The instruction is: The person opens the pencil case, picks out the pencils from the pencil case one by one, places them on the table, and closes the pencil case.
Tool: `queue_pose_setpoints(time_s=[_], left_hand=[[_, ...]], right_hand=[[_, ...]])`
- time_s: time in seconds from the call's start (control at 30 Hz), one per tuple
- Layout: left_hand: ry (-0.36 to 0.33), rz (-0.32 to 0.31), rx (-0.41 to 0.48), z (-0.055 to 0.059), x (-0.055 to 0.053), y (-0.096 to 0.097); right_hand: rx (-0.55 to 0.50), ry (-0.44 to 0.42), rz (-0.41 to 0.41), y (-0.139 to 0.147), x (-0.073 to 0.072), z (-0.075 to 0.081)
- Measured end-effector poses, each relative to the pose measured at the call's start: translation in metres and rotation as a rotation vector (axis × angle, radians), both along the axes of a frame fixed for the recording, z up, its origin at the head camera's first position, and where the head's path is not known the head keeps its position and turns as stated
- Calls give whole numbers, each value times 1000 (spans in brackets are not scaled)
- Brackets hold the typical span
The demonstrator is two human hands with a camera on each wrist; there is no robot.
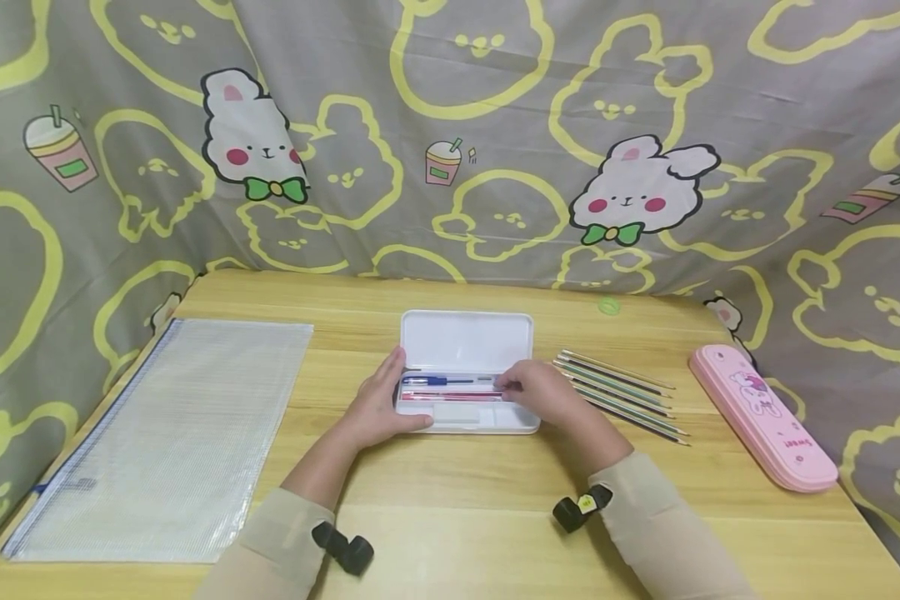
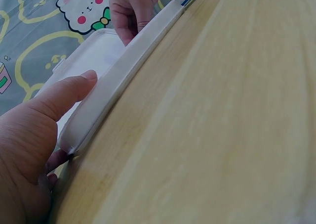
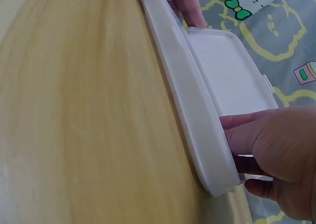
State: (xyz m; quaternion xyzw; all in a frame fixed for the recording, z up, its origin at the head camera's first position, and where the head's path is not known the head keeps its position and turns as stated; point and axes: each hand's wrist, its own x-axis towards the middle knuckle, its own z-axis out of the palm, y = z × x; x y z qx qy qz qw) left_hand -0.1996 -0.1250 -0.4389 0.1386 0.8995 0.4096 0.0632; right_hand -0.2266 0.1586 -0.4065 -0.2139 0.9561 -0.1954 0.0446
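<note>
A white pencil case lies open on the table, its lid raised at the back. Inside are a blue pen, a red pen and a white block like an eraser. My left hand grips the case's left end, thumb over the front rim and fingers at the side. With bent fingers, my right hand reaches into the right end of the case, by the pen ends. Its fingertips are hidden behind the case wall in the right wrist view, so whether they pinch anything is unclear.
Several pencils lie side by side right of the case. Farther right is a closed pink pencil case. A clear mesh zip pouch lies flat at the left. A small green ring sits near the back edge, before a patterned curtain.
</note>
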Motion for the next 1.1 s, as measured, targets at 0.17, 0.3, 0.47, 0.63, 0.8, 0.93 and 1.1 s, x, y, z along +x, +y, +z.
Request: queue_pose_setpoints(time_s=[0.17,0.3,0.47,0.63,0.8,0.93,1.1], left_hand=[[-2,0,9,1,1,1],[-1,3,5,1,1,1],[-5,5,3,1,1,1],[-5,2,6,1,1,1],[-8,0,2,1,1,1],[-5,1,-4,0,0,1],[1,1,-10,-1,0,0]], right_hand=[[69,29,24,-3,-1,-1],[77,60,38,-3,-1,-3],[52,110,69,0,1,-6],[-30,60,59,6,4,-4],[-149,-6,27,20,10,-1],[-215,2,0,35,17,1],[-239,47,-45,58,28,4]])
